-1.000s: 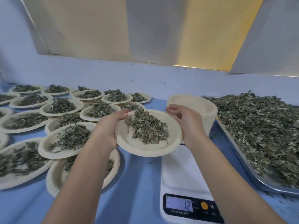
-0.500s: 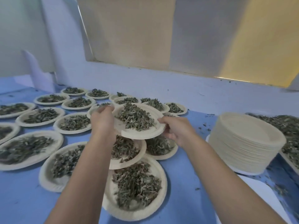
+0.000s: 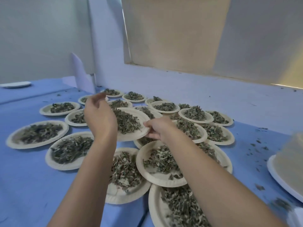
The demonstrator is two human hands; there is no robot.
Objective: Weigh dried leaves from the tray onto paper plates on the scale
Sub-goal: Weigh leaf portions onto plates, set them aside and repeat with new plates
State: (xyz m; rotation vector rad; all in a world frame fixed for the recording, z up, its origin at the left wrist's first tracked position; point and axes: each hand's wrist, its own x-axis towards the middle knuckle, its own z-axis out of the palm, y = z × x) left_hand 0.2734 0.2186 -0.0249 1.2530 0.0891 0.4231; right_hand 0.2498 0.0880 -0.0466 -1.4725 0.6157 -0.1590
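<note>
**Right hand pinches a filled plate among the others**

Closest in, several filled plates [image 3: 151, 203] overlap one another on the blue bench [image 3: 24, 185], each carrying a heap of leaves. Both forearms reach forward over them.

Beyond these, the right hand [image 3: 157, 129] pinches the near right rim of a paper plate [image 3: 131, 136], fingers under the edge and thumb on top. A mound of dried leaves [image 3: 127, 122] sits on this plate, which lies over the rims of its neighbours in the middle of the cluster. Whether it rests on them or is held just above them is unclear.

The left hand [image 3: 100, 117] is raised at the plate's left side with its back to the camera. Its fingers are loosely curled upward and it holds nothing.

At the right edge stands a stack of empty plates [image 3: 290, 161], blurred, with loose leaf crumbs scattered on the bench beside it.

Farther back, more filled plates stand in rows up to the pale wall [image 3: 180, 89]. Far left, well apart from the rest, lies a single empty plate [image 3: 15, 84].
</note>
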